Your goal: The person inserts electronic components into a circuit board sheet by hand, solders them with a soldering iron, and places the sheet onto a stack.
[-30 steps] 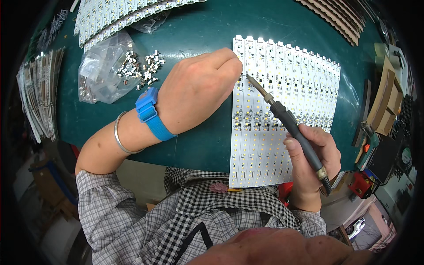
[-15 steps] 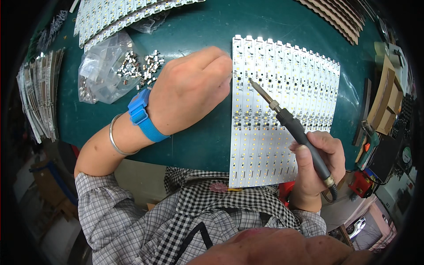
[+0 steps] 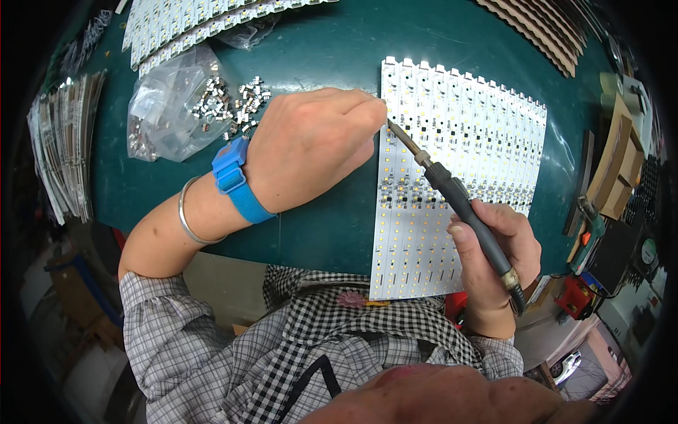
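A white LED circuit board panel (image 3: 424, 247), made of many joined narrow strips, lies on the green table in front of me. My right hand (image 3: 507, 244) grips a dark-handled soldering iron (image 3: 462, 205), slanting up and left across the panel. Its tip meets the leftmost strip, close beside the fingertips of my left hand (image 3: 311, 145). That left hand is closed in a pinch at the panel's upper left edge; whatever is between its fingers is hidden. A blue strap (image 3: 244, 191) circles my left wrist.
Left of my left hand, small white connectors (image 3: 247, 102) spill beside a clear plastic bag (image 3: 166, 106). More LED panels (image 3: 205, 28) are stacked at the far left. Bundled strips (image 3: 67, 148) lie at the left edge, corrugated strips (image 3: 537, 32) at the far right, a cardboard box (image 3: 618, 159) at right.
The iron's tip has shifted left to the leftmost strip, near my left fingertips. My left hand has moved slightly right and down, still pinched. The whole view has shifted a little.
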A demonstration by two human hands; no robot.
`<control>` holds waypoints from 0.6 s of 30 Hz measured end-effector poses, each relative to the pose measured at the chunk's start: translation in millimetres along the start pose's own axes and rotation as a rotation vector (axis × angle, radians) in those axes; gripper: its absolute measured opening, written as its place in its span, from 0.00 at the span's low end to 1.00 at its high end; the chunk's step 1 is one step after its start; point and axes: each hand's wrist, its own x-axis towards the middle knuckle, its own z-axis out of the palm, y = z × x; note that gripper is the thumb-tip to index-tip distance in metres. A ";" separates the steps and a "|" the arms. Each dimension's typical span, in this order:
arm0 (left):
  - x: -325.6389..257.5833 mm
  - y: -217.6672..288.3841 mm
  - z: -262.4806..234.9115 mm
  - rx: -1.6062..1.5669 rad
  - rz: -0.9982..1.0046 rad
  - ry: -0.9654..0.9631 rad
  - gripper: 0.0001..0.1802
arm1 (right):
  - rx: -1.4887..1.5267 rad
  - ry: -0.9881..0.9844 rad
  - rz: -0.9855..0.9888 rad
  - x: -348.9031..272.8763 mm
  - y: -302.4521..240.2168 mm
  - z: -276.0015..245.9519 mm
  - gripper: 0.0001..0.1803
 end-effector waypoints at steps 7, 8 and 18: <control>0.3 -0.8 1.2 0.010 -0.012 -0.030 0.07 | -0.034 -0.005 0.011 0.0 1.8 1.6 0.19; 0.6 -0.7 1.6 0.013 -0.013 -0.027 0.07 | -0.044 -0.015 0.021 -0.1 1.9 1.4 0.20; 4.1 -1.2 6.0 0.017 -0.011 -0.017 0.06 | -0.076 -0.033 -0.051 -0.3 0.9 2.0 0.22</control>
